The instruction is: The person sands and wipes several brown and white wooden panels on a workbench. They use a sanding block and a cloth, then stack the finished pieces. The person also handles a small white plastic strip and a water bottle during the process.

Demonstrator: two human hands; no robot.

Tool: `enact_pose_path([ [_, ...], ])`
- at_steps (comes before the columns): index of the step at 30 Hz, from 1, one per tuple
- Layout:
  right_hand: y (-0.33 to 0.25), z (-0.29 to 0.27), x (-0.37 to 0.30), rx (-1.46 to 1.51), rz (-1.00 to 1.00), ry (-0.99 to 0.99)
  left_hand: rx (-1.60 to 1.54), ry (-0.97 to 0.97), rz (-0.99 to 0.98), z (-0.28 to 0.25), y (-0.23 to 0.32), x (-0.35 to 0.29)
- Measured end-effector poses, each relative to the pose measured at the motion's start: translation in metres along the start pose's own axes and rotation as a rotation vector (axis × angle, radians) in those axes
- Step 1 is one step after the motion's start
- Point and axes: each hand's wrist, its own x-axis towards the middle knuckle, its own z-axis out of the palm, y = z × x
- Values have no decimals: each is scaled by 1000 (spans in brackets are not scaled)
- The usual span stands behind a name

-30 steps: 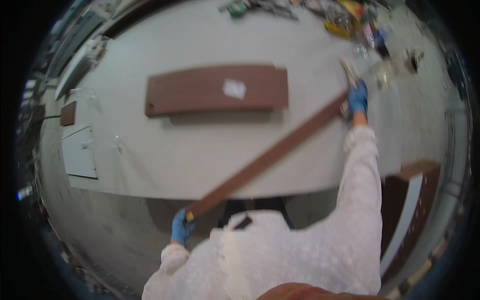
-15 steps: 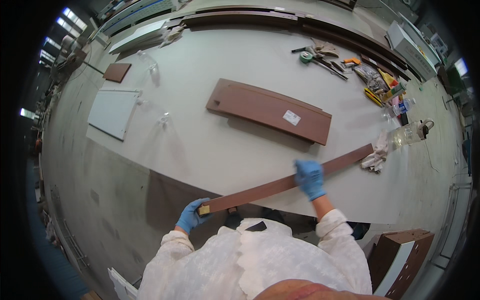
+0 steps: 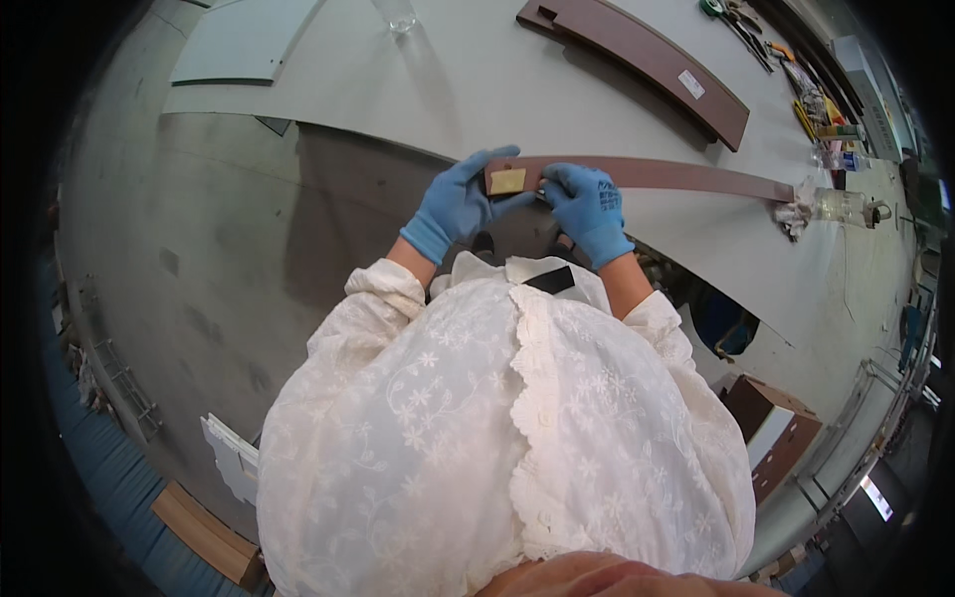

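A long narrow brown wooden strip [image 3: 657, 173] runs from my hands to the right across the table's near edge. A small yellowish patch [image 3: 507, 181] shows on its near left end. My left hand [image 3: 460, 199], in a blue glove, is closed round that end, with fingers above and thumb below. Just to the right of the patch, my right hand [image 3: 589, 207], also gloved in blue, has its fingers curled against the strip's near side. What lies under those fingertips is hidden. The strip's far right end meets a crumpled whitish cloth [image 3: 794, 214].
A wide brown panel [image 3: 647, 60] with a white label lies on the pale table [image 3: 477, 90]. Clear bottles [image 3: 841, 206] and tools [image 3: 746, 30] stand or lie at the right. A white panel [image 3: 239, 45] is at the far left. Brown boards [image 3: 771, 428] stand at the lower right.
My right hand has moved left along the strip, from its middle to near the left end. The view has tilted down, so the table sits higher. My left hand still holds the end.
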Motion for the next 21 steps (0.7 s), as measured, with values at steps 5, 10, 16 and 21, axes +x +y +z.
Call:
enact_pose_path([
  [5, -23, -13, 6, -236, -27, -34, 74, -80, 27, 10, 8, 3],
  [10, -32, -6, 15, -246, -28, -44, 116, -100, 18, 8, 12, 7],
  [16, -25, 4, 23, -222, 6, -51, 149, -94, 60, 3, 10, 12],
  [21, -30, 12, 23, -339, -6, -45, 196, -53, 74, 1, 10, 14],
])
